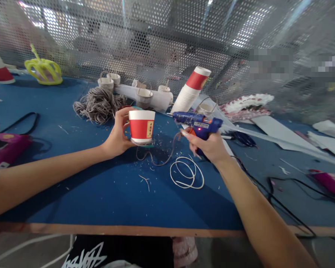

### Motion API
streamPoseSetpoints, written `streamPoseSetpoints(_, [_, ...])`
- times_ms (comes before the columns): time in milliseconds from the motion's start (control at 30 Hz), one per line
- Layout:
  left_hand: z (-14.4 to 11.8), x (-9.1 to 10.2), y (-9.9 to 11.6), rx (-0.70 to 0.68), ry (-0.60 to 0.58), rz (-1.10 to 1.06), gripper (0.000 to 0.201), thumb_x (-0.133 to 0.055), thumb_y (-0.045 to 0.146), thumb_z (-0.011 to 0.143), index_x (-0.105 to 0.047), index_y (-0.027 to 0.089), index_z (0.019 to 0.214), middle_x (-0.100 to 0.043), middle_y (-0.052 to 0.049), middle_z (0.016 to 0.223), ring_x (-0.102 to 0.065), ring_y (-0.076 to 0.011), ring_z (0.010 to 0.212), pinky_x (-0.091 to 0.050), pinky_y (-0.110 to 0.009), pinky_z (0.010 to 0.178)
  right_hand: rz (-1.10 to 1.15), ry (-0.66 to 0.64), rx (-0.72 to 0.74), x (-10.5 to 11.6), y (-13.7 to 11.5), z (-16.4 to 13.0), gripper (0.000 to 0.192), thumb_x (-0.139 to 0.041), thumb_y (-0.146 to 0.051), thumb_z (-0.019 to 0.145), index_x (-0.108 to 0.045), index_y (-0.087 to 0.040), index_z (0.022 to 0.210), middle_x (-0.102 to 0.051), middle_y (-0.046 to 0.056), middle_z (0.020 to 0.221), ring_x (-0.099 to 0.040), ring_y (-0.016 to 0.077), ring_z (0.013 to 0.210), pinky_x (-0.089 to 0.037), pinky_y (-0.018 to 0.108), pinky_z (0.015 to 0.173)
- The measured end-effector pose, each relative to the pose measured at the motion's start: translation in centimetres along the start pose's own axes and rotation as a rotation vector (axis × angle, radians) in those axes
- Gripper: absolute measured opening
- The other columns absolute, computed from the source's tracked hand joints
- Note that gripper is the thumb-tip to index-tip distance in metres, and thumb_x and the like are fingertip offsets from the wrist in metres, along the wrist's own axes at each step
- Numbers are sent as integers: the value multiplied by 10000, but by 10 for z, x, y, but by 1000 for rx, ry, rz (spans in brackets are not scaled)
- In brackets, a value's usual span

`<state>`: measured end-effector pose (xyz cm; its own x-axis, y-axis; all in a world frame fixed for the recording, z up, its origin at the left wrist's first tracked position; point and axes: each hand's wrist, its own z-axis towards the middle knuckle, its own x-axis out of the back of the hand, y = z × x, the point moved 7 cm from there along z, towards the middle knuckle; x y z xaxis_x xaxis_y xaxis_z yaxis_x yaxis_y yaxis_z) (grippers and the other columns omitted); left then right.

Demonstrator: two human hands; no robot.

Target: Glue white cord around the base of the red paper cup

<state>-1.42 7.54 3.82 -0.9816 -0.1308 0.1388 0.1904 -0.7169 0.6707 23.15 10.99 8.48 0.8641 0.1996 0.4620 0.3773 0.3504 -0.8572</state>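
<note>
Two bare arms reached over the blue table (100, 193). Left hand (117, 137) held a red and white paper cup (141, 126) up off the table, fingers wrapped round its side. Right hand (209, 146) gripped a blue glue gun (197, 124), fingers curled on the handle, tip aimed at the cup. Best to hold the cup still, squeeze gently, and keep fingers away from the hot tip. A white cord loop (187, 172) lay just below.

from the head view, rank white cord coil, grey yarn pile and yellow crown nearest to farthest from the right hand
1. White cord coil, just below-left of the right hand.
2. Grey yarn pile, across the table, upper left.
3. Yellow crown, far left corner.
</note>
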Motion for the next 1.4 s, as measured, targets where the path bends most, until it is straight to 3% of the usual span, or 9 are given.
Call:
streamPoseSetpoints(167, [2,5,-4,40,21,76,964,-934,409,528,-389,302,1316,-451,-117,1398,-490,-303,1291,-456,-536,1074,247,-161,-45,-22,-10,-15,288,-790,-453,719,-615,-225,738,-485,-88,383,-451,109,280,-394,266,297])
streamPoseSetpoints(367, [2,6,-1,48,25,137,951,-927,419,541,-426,289,1339,-437,-123,1402,-450,-329,1317,-477,-523,1054,126,-324,-77,-40,3,-18,317,-782,-487,719,-628,-215,670,-596,-31,486,-492,111,301,-441,275,279])
streamPoseSetpoints(467, [3,6,3,12,28,167,897,-915,414,567,-459,284,1329,-440,-117,1381,-459,-329,1307,-530,-471,993,95,-325,-78,-44,2,-21,308,-761,-463,743,-640,-197,644,-625,-9,524,-474,87,303,-425,251,279])
streamPoseSetpoints(600, [3,7,5,-6,26,208,883,-912,398,578,-466,305,1334,-447,-103,1368,-473,-320,1294,-547,-450,975,103,-358,-70,-50,-4,-25,312,-729,-437,772,-629,-184,618,-547,-37,453,-451,71,298,-408,217,279])
streamPoseSetpoints(1400, [2,5,-6,43,4,78,923,-920,351,561,-432,301,1343,-479,-117,1404,-494,-340,1319,-476,-537,1077,37,-349,-84,-49,1,-23,179,-669,-348,754,-586,-208,682,-503,-62,421,-448,87,306,-382,229,308])
